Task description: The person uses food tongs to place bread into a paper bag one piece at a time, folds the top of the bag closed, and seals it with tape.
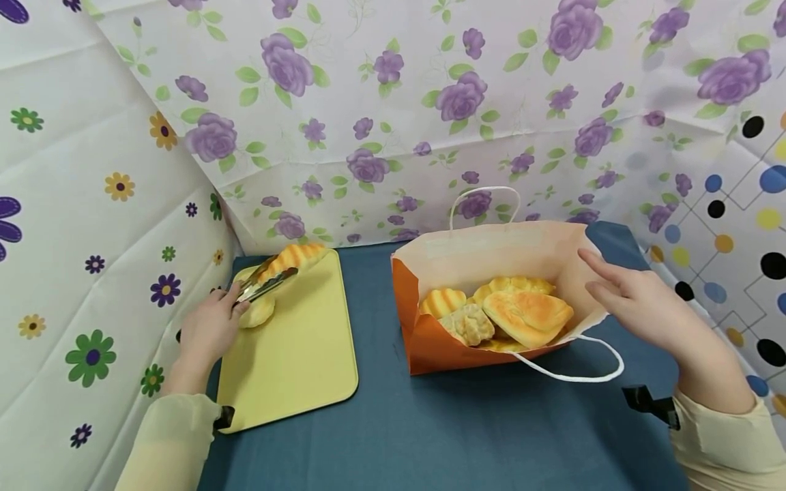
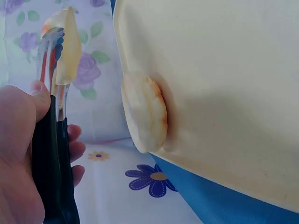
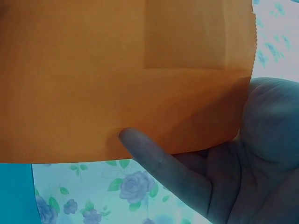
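Note:
At the left, my left hand [image 1: 211, 320] holds a pair of black-handled metal tongs [image 1: 267, 285]. Between the tips of the tongs is a striped golden bread roll [image 1: 303, 255], raised over the far-left part of the yellow tray [image 1: 307, 354]. Another, paler bread piece [image 2: 144, 112] lies at the tray's left edge, partly under the tongs in the head view. My right hand [image 1: 651, 310] is at the right side of an orange paper bag [image 1: 406, 314], its fingers extended. In the right wrist view one straight finger [image 3: 161, 161] rests against the bag's orange outside.
Several breads, including a smooth golden one [image 1: 528, 315] and a knobbly pale one [image 1: 469, 324], fill the wide-mouthed bag. Its white cord handle [image 1: 571, 376] loops out in front. A blue cloth [image 1: 393, 429] covers the table, and patterned sheets [image 1: 368, 136] enclose the sides and back.

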A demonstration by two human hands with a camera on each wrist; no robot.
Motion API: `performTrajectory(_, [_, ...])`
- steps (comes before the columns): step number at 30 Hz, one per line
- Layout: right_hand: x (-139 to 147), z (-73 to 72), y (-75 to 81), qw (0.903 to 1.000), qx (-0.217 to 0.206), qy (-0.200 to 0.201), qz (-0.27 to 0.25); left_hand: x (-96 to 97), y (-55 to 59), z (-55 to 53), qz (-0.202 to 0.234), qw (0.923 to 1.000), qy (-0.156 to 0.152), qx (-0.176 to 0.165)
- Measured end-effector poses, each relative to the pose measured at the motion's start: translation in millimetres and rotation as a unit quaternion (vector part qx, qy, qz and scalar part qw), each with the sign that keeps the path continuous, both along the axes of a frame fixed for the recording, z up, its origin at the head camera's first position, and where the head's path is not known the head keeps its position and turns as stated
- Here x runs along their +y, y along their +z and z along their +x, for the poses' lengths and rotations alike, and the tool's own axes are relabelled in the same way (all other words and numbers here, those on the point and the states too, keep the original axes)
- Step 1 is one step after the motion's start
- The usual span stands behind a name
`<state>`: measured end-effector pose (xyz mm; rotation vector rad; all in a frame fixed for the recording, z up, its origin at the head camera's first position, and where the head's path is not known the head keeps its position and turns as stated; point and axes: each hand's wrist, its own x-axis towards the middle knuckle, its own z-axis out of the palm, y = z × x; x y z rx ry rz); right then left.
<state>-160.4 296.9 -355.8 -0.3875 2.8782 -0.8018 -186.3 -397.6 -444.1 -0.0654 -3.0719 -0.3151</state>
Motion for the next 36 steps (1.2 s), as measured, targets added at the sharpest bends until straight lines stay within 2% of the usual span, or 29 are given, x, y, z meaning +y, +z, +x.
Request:
performTrajectory(10, [-1,0.7,-1.4,1.0,0.005,0.0,-0.003,16.6,-1.1,6.6,-0.01,0.9973,-0.02,0.07])
performTrajectory(18, [-1,0.4,-1.5,1.0,0.005,-0.001,-0.005,32.0,-0.8,16.8,0.011,0.9927,-0.036,0.115])
performTrajectory(27, [-1,0.8,-1.9,0.9999,0.015,-0.002,-0.004,47.2,-4.3,30.8,0.035,0.9809,-0.062,0.181])
performTrajectory(33, [0,1.0,-2.3,0.9998,0.019,-0.001,-0.006,55.8,-1.3,37.2,0.048,0.9743,-0.069,0.209])
performTrajectory(36, [0,1.0,-2.2,0.9997,0.022,-0.001,-0.006,59.9,1.2,38.8,0.054,0.9685,-0.076,0.231])
